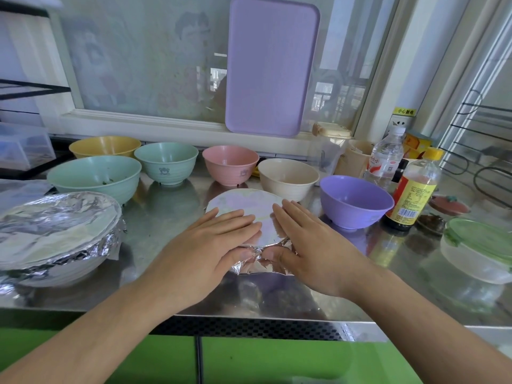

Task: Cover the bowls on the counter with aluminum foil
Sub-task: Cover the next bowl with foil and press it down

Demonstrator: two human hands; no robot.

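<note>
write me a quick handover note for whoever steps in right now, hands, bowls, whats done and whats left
Left hand: flat, fingers straight, pressing the foil on the middle bowl; thumb at the crimped front edge.
Right hand: the same, on the right side of the foil.
Done: large bowl at left is foil-covered; the middle bowl's foil is smooth on top, with the front edge being tucked.
Left: six open bowls: yellow, large green, small green, pink, cream, purple.
No foil roll in view.
</note>
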